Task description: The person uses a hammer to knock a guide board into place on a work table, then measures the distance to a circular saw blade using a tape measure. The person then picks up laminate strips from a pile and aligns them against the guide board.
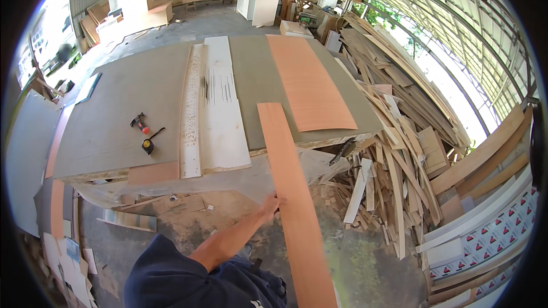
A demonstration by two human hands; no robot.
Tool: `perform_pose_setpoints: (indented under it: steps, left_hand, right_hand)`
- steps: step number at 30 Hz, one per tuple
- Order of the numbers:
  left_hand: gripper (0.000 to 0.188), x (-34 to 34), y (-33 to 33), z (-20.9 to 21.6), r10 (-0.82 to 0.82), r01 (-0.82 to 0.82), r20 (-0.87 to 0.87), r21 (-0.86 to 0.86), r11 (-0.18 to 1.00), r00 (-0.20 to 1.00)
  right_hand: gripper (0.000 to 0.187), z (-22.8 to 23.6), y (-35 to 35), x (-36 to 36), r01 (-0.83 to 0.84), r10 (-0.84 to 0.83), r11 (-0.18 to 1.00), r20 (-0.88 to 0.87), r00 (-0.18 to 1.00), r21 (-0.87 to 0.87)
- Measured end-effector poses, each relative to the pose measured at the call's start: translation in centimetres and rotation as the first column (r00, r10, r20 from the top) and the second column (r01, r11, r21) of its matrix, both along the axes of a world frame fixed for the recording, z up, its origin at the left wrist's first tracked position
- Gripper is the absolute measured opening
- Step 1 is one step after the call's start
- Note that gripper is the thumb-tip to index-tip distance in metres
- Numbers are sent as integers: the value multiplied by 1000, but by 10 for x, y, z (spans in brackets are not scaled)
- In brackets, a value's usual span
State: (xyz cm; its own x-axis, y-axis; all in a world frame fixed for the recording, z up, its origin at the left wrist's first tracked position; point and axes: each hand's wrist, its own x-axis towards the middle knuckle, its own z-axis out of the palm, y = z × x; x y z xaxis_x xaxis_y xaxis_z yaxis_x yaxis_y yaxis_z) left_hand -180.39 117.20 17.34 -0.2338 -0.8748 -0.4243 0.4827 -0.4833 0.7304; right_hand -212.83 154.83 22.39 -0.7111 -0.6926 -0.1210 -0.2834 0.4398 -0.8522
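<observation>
My left hand (270,207) grips the left edge of a long orange-brown wood strip (295,194), its fingers closed at that edge. The strip's far end rests over the front edge of a large grey-green worktable (120,102), while the near end runs down past the lower rim of the picture. My right hand does not show. Farther back on the table lies a wider orange-brown panel (311,85). Left of the strip are a white board (221,125) and a narrow pale board with dark specks (191,108). A hammer (138,122) and a tape measure (149,144) lie at the table's left.
Scrap wood strips (394,171) are heaped along the right side, beside stacked long boards (394,74). Curved panels (485,159) lean at the far right. A white cabinet (260,0) stands at the back. Scraps and dust lie on the floor below the table.
</observation>
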Motion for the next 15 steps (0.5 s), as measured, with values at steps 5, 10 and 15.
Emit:
perform_pose_setpoints:
  steps: [5, 10, 15]
  left_hand:
    - [28, 2, 58, 57, -31, 28, -42, -83, 996, 999]
    - [26, 21, 78, 81, -36, 25, -40, -249, 968, 999]
    - [24, 32, 95, 117, -66, 79, 48, -334, 939, 997]
  right_hand:
    - [32, -31, 48, -14, 11, -11, 1000, 44, 999, -12]
    - [31, -75, 113, -42, -24, 37, 992, 100, 994, -127]
    - [27, -121, 25, -38, -226, 234, 958, 29, 972, -176]
